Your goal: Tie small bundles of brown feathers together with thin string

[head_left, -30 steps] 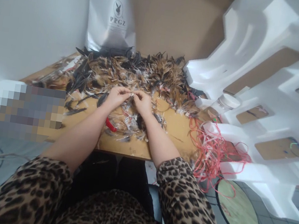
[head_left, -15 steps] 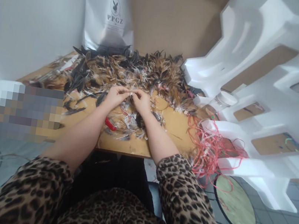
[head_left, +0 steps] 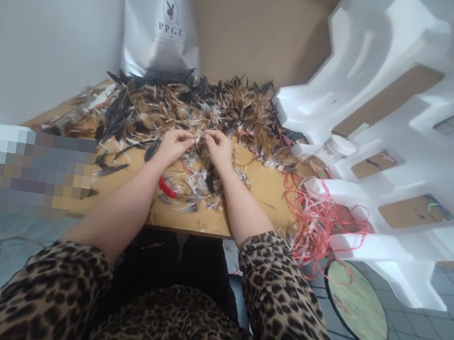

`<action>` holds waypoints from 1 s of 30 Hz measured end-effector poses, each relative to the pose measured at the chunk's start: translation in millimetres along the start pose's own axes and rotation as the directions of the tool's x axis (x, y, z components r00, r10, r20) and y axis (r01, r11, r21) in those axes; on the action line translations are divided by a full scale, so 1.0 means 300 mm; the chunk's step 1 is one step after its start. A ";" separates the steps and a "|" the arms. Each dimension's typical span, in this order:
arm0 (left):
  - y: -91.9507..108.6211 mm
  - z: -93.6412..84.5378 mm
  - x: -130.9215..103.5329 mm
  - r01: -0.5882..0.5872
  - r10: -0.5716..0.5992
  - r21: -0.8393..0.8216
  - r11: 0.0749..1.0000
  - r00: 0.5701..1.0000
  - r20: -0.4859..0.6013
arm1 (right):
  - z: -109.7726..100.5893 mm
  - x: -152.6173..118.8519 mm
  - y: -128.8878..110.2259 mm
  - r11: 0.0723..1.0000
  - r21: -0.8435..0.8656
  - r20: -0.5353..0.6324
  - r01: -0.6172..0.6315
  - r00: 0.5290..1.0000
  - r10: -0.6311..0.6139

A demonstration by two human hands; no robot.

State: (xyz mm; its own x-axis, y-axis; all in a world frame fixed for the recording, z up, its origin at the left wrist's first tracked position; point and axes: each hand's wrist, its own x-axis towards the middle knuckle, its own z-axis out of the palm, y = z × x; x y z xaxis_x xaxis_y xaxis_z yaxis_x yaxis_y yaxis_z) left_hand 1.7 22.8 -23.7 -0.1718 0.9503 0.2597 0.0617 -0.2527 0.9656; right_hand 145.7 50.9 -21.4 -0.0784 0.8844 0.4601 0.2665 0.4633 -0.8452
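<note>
Over the middle of the table, my left hand (head_left: 174,148) is closed in a pinch, thumb against fingers. What it holds is too small to make out. A dark feather (head_left: 152,150) shows beside its outer edge; whether the hand grips it, I cannot tell. A small gap away, my right hand (head_left: 218,149) also pinches, thumb and forefinger together, on something I cannot make out. Behind both hands lies a broad pile of brown and black feathers (head_left: 249,108). Below them, between my forearms, are loose pale and dark feathers (head_left: 194,188) and a red object (head_left: 167,187).
Tangled pink-red string (head_left: 317,223) hangs over the table's right edge beside white foam packing (head_left: 360,190). A lidded jar (head_left: 338,148) stands by the foam. A silver bag (head_left: 156,40) is at the back. A blurred-out patch (head_left: 43,171) covers the left. A round stool (head_left: 356,303) stands lower right.
My hands have drawn slightly apart; before, their fingertips met. The right hand has shifted a little to the right. The whole view has shifted slightly.
</note>
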 end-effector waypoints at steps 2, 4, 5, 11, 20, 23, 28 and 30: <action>0.008 0.000 -0.003 0.005 -0.005 -0.002 1.000 1.000 0.002 | -0.001 0.003 0.003 0.999 0.033 -0.007 -0.025 1.000 0.025; 0.014 0.000 -0.005 0.002 -0.002 -0.011 1.000 1.000 0.004 | -0.003 0.003 0.001 0.995 0.089 -0.004 -0.054 0.998 0.055; 0.017 0.001 -0.005 0.003 -0.003 -0.020 1.000 1.000 0.003 | -0.005 0.003 -0.003 0.991 0.116 -0.002 -0.069 0.998 0.069; 0.017 0.006 -0.002 0.020 -0.021 -0.062 0.998 1.000 -0.007 | -0.024 -0.003 -0.055 0.989 0.032 0.014 -0.147 0.989 0.146; 0.029 0.008 -0.015 -0.059 0.059 0.008 0.998 0.997 0.054 | -0.015 -0.023 -0.079 0.921 0.054 0.200 -0.385 0.908 0.368; 0.030 0.008 -0.016 -0.073 0.072 0.022 0.997 0.996 0.047 | -0.016 -0.025 -0.077 0.875 0.183 0.277 -0.448 0.878 0.392; 0.023 0.008 -0.012 -0.056 0.054 0.025 0.998 0.997 0.056 | -0.017 -0.027 -0.084 0.855 0.209 0.289 -0.475 0.865 0.410; 0.016 0.008 -0.009 -0.075 0.073 0.039 0.996 0.996 0.045 | -0.014 -0.026 -0.079 0.856 0.211 0.274 -0.473 0.869 0.413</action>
State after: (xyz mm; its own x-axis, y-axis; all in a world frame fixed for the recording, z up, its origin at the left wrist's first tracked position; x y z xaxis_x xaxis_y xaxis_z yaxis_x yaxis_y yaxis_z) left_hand 4.8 19.5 -19.7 -0.1220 0.9365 0.3286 0.1130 -0.3158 0.9421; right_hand 144.0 32.8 -3.7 -0.2214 0.9749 -0.0236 0.0626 -0.0100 -0.9980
